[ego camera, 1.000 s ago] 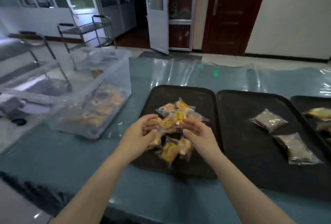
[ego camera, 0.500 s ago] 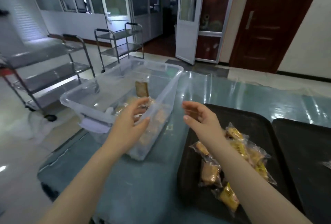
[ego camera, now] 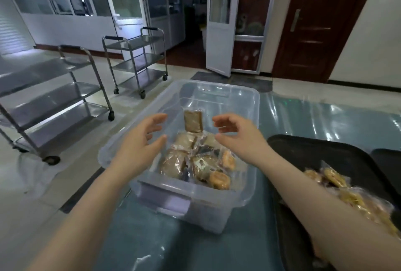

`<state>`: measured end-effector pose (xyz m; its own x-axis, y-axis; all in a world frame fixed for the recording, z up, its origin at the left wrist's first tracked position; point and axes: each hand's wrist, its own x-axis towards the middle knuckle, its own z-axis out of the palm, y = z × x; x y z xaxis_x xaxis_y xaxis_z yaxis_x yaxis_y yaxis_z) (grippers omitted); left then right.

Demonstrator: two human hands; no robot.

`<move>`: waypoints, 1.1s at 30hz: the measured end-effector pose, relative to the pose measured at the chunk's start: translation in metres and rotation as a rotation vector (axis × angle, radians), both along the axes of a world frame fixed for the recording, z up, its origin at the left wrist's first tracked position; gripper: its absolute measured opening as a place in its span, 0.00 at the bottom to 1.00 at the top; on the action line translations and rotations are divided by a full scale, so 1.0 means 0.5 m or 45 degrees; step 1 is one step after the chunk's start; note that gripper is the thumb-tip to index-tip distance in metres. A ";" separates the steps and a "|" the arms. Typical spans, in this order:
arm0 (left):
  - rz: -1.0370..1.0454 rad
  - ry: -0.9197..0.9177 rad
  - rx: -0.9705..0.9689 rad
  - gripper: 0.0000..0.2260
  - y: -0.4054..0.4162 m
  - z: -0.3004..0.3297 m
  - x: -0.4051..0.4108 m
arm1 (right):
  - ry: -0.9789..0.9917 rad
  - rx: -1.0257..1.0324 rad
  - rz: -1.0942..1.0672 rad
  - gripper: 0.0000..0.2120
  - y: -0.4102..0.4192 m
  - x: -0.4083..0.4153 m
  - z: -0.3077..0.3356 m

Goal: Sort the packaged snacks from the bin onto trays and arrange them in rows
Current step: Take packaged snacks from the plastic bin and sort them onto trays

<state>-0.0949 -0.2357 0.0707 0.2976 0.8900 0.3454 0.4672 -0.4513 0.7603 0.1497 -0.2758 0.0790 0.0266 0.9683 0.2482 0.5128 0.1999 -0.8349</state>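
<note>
A clear plastic bin point(ego camera: 243, 101) sits on the blue-green table in the middle of the view. Inside lie several packaged snacks point(ego camera: 195, 162), brown and orange ones, and one brown pack point(ego camera: 193, 121) leans upright against the far side. My left hand point(ego camera: 141, 142) and my right hand point(ego camera: 240, 136) hover over the bin, fingers spread, holding nothing. To the right, a black tray point(ego camera: 303, 147) holds a loose heap of yellow-orange snack packs point(ego camera: 355, 199), partly hidden by my right forearm.
A second black tray point(ego camera: 388, 158) shows at the far right edge. Two steel carts point(ego camera: 134, 62) point(ego camera: 50, 101) stand on the floor to the left of the table. Beyond are an open white door point(ego camera: 221, 21) and a dark wooden door point(ego camera: 314, 21).
Both hands left the pile of snacks on the tray and moved left over the bin. My view turned left, bringing the bin to the centre.
</note>
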 end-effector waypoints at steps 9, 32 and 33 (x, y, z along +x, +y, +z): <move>-0.251 0.198 0.042 0.20 0.190 0.026 -0.091 | -0.372 -0.238 -0.192 0.23 0.095 -0.099 -0.028; -0.681 1.527 -0.196 0.35 0.422 -0.237 0.148 | -1.162 -0.866 0.043 0.17 0.307 -0.050 -0.283; -0.686 1.532 -0.203 0.38 0.427 -0.245 0.145 | -1.209 -0.843 0.058 0.18 0.307 -0.046 -0.297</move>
<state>-0.0223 -0.0220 -0.0519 0.6682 0.5713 -0.4765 0.6740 -0.7360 0.0628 0.1266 -0.1221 -0.0696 0.0631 0.9116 -0.4061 0.9930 -0.0980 -0.0657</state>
